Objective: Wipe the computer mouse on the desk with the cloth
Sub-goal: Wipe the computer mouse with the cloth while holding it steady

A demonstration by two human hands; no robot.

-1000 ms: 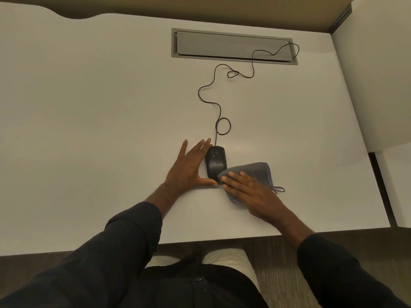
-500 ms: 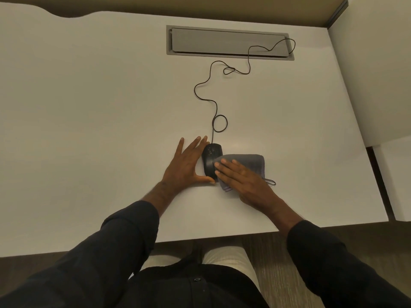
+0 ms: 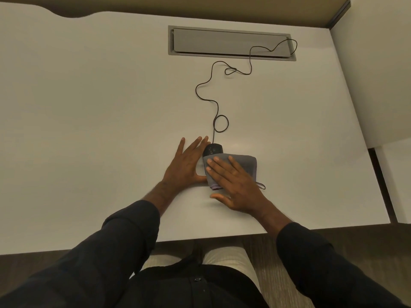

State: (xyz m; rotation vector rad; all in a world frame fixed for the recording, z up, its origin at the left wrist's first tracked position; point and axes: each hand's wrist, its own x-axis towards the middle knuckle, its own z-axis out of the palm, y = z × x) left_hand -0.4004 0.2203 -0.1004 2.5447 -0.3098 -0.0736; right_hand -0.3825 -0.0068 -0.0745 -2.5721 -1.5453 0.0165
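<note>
A black wired computer mouse [image 3: 214,149] lies near the front middle of the white desk [image 3: 89,107]. Only its front end shows; a folded grey cloth [image 3: 246,162] covers the rest. My right hand [image 3: 233,181] lies flat on the cloth with straight fingers, pressing it over the mouse. My left hand [image 3: 185,163] rests flat on the desk against the mouse's left side, fingers straight, with the thumb at the mouse's rear.
The mouse's thin black cable [image 3: 216,103] loops away across the desk to a grey cable hatch [image 3: 231,43] at the back. A white partition [image 3: 378,74] borders the desk on the right. My lap sits below the desk's front edge.
My right hand has slid the cloth leftward over the mouse, so it covers most of the mouse's body now. My left hand has stayed beside the mouse.
</note>
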